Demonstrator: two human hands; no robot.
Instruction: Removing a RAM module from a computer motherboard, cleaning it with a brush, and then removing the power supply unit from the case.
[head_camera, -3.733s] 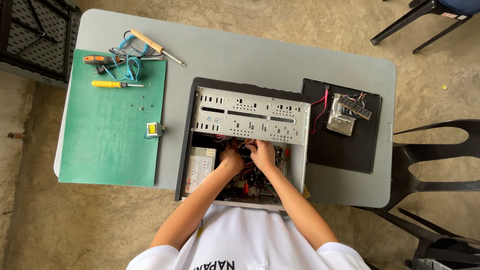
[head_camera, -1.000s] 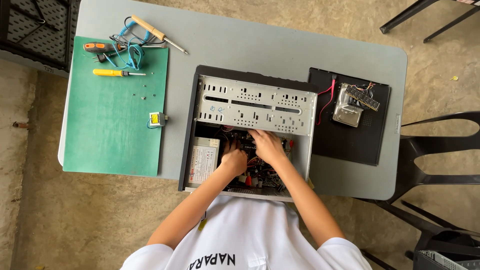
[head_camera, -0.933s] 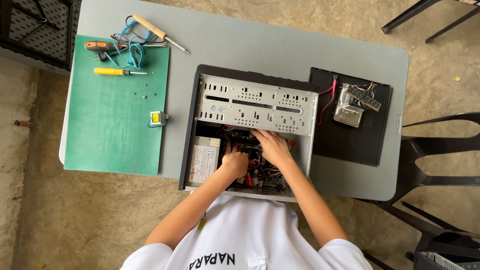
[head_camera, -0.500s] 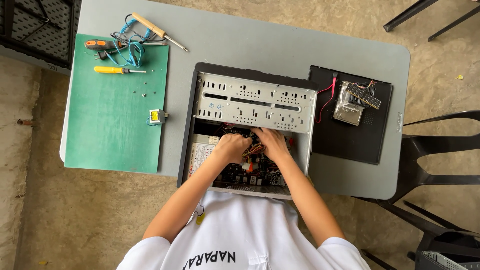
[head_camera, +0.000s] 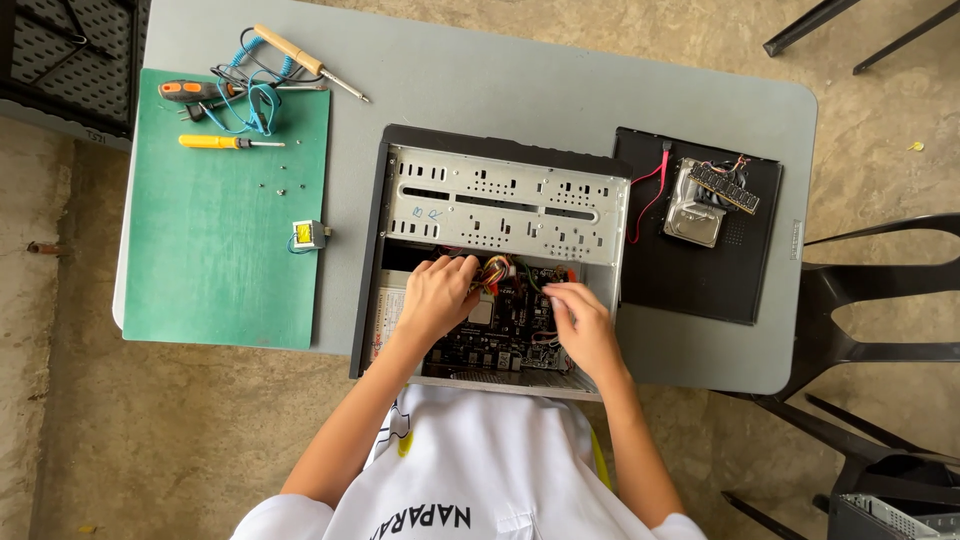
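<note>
**Both hands deep in the open case, cables close by**

Since the frame from half a second back, our right hand (head_camera: 582, 322) has drawn away from the cable bundle (head_camera: 497, 271) toward the right side of the board, and our left hand (head_camera: 438, 295) has slid up beside the bundle.

We see the computer case (head_camera: 500, 200) lying open on the desk (head_camera: 480, 90), the motherboard (head_camera: 505, 325) exposed in its lower half. Our left hand is curled, fingers bent over the board's upper edge next to the coloured wires; we cannot tell whether it grips anything. Our right hand lies flatter, fingertips on the board's right part, nothing visibly held.

We judge 3 risks. A tug on the bundle could strain a connector or bend pins. Bare fingers on the board invite static damage, and the blue strap (head_camera: 250, 100) lies unused on the green mat (head_camera: 225, 220) with the 2 screwdrivers (head_camera: 225, 142). The metal drive cage (head_camera: 505, 205) has sharp edges just above our knuckles. The loose hard drive (head_camera: 695, 205) on the black side panel (head_camera: 700, 270) sits well apart.
</note>
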